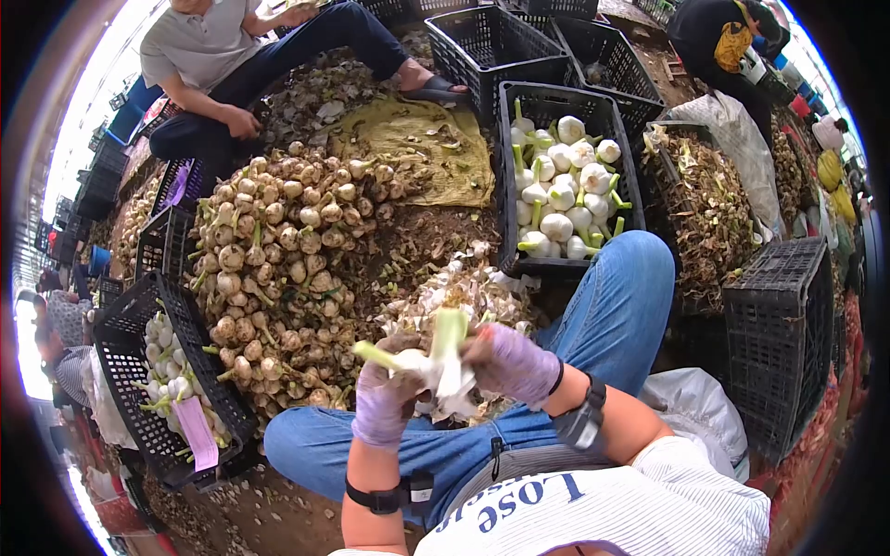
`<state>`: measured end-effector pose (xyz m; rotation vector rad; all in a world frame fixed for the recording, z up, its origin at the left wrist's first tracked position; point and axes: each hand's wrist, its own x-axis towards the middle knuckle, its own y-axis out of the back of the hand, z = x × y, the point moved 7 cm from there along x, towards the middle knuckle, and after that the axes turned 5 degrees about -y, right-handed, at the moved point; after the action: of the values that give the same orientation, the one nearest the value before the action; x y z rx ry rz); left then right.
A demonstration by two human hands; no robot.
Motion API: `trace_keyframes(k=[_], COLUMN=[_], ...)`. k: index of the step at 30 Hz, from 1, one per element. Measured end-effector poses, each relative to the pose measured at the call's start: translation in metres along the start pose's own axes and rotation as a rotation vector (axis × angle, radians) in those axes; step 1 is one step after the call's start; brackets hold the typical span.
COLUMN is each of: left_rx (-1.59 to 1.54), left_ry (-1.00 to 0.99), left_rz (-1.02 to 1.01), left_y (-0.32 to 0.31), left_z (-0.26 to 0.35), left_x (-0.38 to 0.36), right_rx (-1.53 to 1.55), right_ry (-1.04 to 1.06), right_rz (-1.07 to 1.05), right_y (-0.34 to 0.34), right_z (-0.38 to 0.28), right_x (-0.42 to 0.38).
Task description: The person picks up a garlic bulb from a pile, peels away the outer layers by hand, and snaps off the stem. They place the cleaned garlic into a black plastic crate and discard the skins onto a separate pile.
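Observation:
My left hand [385,398], in a pale purple glove with bare fingertips, is closed around garlic [413,360] in front of my lap. One pale green stem [375,355] points left from the grip. A thicker green stem [451,329] stands up between my hands, with loose white skin [454,385] hanging under it. My right hand [508,361], gloved the same way, has its fingers pinched at this garlic from the right; motion blurs the fingertips. Below and beyond lies a heap of peeled-off skins [417,310]. Unpeeled garlic bulbs [278,241] are piled to the left.
A black crate [508,232] of clean white garlic stands beyond my right knee. Another crate [120,371] with white garlic and a pink slip [195,431] is at left. A person [204,56] sits across the pile. A scraps-filled crate [700,213] stands right.

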<state>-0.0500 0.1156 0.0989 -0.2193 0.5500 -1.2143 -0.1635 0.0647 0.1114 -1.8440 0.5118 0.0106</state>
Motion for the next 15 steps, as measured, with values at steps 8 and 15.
trace_keyframes(k=[8, 15], left_rx=[-0.112, -0.483], left_ry=[-0.079, 0.001], left_rz=[0.070, 0.300], left_y=[0.022, 0.047], left_z=[0.002, -0.008], left_x=[0.020, 0.020], right_rx=[0.172, 0.154], right_ry=[0.053, 0.444], right_rz=[-0.048, 0.106], right_y=[-0.006, 0.019], right_z=[-0.011, -0.074], right_x=[-0.003, -0.030])
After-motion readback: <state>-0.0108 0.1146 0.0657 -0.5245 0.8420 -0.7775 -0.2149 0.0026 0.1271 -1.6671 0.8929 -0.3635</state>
